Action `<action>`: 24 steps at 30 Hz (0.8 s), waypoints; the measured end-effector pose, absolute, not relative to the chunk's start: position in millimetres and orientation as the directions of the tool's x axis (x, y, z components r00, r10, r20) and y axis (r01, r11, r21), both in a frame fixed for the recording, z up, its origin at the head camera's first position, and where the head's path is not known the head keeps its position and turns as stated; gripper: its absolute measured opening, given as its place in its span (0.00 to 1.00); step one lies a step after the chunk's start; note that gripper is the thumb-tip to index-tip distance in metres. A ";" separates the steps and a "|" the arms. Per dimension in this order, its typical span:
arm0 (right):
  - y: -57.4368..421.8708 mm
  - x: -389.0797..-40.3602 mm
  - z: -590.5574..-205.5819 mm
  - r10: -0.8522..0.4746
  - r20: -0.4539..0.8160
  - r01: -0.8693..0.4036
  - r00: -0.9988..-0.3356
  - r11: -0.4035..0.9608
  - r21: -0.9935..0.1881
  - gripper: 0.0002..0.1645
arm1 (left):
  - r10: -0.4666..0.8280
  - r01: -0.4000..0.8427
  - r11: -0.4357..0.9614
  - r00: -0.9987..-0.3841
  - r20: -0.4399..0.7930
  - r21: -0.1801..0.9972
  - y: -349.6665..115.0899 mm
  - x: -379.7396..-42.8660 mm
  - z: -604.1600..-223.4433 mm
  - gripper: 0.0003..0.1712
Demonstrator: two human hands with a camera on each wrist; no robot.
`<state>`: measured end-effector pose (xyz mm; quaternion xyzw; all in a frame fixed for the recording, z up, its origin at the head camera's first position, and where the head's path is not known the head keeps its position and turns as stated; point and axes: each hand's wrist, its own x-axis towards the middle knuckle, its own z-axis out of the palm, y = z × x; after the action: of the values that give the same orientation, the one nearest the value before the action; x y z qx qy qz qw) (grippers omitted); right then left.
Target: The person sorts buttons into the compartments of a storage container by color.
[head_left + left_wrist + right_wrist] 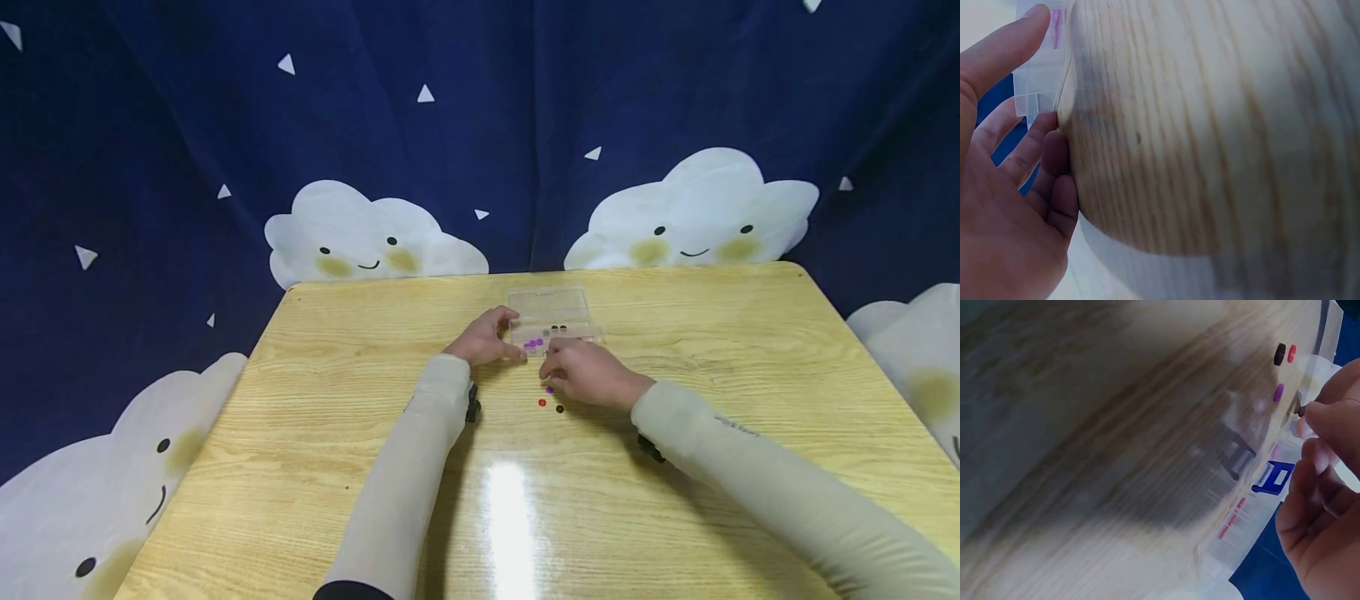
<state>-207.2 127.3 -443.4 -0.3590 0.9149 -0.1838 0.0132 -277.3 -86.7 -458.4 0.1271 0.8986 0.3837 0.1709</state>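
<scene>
A clear plastic box [550, 304] lies with its lid open towards the back of the table. My left hand [486, 337] holds it at the left side, thumb by the front corner; the left wrist view shows the thumb and fingers on either side of the box's end [1038, 78]. Purple buttons [533, 343] and black buttons [558, 328] lie inside. Over the front edge, my right hand [588, 372] pinches a small dark button [1300, 410], mostly covered by the fingertips. Below that hand, a purple button [550, 390], a red button [542, 402] and a black button [559, 409] lie on the table.
A blue frame-shaped piece [1274, 477] and red pieces [1232, 520] show at the box in the right wrist view. The wooden table [337, 400] ends at a dark blue curtain [510, 125] printed with clouds.
</scene>
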 end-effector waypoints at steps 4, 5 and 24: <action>128.0 -206.0 -446.0 -0.664 0.074 -0.645 -0.744 0.684 -0.340 0.07 | 0.359 0.096 0.675 -0.909 -0.211 0.732 -86.6 -276.8 -458.1 0.45; 128.1 -205.6 -446.5 -0.666 0.071 -0.646 -0.743 0.685 -0.338 0.07 | 0.358 0.096 0.676 -0.910 -0.212 0.731 -86.5 -276.7 -458.1 0.44; 128.6 -205.4 -452.2 -0.673 0.068 -0.650 -0.737 0.677 -0.346 0.05 | 0.344 0.083 0.686 -0.913 -0.221 0.723 -86.3 -276.1 -458.1 0.44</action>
<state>-205.4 128.6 -452.2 -0.3614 0.9150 -0.1762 0.0326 -276.1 -86.3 -458.1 0.1183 0.9019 0.3781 0.1723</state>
